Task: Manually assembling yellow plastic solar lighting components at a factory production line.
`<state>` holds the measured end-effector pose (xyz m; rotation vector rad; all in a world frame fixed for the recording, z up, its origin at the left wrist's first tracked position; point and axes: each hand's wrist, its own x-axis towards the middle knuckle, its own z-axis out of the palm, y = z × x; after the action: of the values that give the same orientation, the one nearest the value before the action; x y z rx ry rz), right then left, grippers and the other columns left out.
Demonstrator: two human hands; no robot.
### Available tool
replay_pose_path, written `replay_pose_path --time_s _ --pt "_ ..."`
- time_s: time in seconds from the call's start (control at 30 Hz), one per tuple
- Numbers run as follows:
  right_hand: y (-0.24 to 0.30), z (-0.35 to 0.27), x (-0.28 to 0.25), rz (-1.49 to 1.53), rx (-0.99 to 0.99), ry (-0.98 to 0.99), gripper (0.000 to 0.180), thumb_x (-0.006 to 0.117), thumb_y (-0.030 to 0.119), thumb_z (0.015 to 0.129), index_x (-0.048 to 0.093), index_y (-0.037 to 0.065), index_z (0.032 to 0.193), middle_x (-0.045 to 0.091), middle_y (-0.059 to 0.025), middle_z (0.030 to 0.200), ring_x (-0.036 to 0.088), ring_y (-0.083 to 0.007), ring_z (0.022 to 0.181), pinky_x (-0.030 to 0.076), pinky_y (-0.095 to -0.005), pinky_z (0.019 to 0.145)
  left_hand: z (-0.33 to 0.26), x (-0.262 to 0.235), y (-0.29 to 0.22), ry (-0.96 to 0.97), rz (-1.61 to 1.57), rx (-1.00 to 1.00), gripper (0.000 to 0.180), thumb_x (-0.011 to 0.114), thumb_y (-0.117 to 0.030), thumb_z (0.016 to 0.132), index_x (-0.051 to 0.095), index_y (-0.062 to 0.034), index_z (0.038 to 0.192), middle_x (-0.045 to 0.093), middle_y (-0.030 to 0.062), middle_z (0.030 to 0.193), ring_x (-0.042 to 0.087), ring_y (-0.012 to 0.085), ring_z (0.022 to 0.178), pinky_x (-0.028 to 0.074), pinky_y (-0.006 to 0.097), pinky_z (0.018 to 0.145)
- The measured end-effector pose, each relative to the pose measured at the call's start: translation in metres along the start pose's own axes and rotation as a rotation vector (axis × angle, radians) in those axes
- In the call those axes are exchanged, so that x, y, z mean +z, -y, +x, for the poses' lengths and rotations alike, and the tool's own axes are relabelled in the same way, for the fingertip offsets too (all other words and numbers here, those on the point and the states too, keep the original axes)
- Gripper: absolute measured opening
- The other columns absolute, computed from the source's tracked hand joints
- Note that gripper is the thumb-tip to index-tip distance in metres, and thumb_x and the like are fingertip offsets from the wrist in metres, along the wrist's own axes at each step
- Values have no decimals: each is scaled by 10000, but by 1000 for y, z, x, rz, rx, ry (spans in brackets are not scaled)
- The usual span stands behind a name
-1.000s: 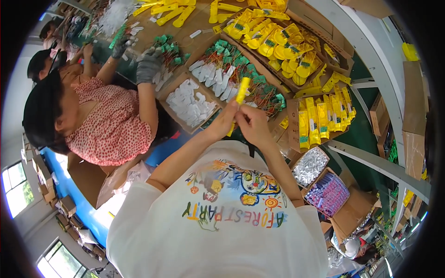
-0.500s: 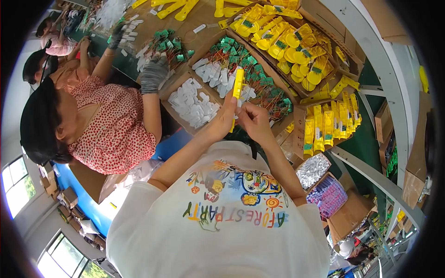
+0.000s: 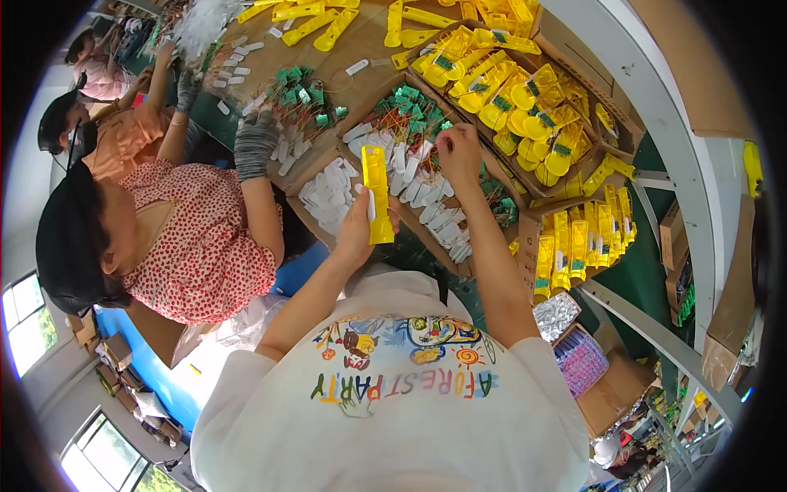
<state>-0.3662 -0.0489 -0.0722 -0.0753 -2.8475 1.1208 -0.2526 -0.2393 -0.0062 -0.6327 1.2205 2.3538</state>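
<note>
One long yellow casing (image 3: 379,184) shows in the head view, its lower part gripped by the left hand (image 3: 356,230), fingers closed around it, just beside the white strips (image 3: 324,195). The right hand (image 3: 461,156) is over green circuit boards (image 3: 410,105), its fingers bent close together; I cannot tell whether they pinch anything. Leftward is a co-worker's grey glove (image 3: 256,149).

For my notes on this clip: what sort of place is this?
Probably a factory assembly workshop: there are cardboard boxes of matching yellow plastic parts, heaps of green wired parts, and a gloved co-worker working alongside.
</note>
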Motion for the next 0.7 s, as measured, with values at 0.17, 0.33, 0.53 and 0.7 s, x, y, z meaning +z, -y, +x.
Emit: replay_pose_path --time_s 0.17,0.33,0.53,0.7 --pt "5 -28 -47 -79 -380 -358 97 637 115 828 617 68 911 517 -91 1061 566 -219 861 458 -341 744 1 8 -4 93 9 74 367 395 -358 956 456 -62 1163 523 56 791 524 138 642 459 302 591" --pt "-62 -26 -15 666 166 157 177 524 96 912 519 41 1080 543 -44 1012 554 -139 936 487 -279 799 22 38 -5 108 304 132 311 574 -195 862 453 -44 1106 525 37 792 525 119 623 454 272 566" --pt "-69 -14 14 437 61 -108 212 555 201 899 573 9 985 650 -102 877 621 -186 805 478 -311 715 86 51 -14 -39 481 249 311 636 -78 789 430 -32 1017 568 59 795 566 125 625 464 272 533" --pt "-11 25 0 747 592 -21 326 587 309 870 663 5 960 665 -119 795 634 -195 752 475 -283 704 87 51 -10 18 407 192 278 627 -104 807 445 -44 1007 577 62 796 576 136 622 484 270 544"
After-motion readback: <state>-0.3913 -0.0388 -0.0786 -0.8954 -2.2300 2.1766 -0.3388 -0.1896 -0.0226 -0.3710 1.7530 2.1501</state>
